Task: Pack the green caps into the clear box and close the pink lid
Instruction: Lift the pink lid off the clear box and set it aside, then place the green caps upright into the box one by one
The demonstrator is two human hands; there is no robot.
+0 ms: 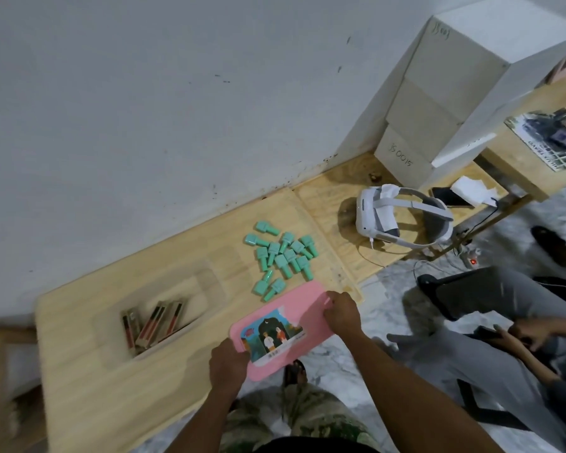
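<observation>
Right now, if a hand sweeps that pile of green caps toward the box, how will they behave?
The green caps look small and plastic, so probably light and easily scattered. They lie loose on bare wood, so likely to slide. Their stepped shape, wide head on a narrow stem, suggests curving rather than straight rolling.

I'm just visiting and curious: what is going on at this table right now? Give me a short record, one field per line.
Worker: a person with bare hands
Left hand: grips the near-left end of the pink lid
Right hand: grips the lid's far-right end
Lid: at the edge of the wooden table, picture label up
Green caps: loose pile on the table beyond the lid
Clear box: left of the lid, holding dark sticks, no caps
Also there: white headset
</observation>
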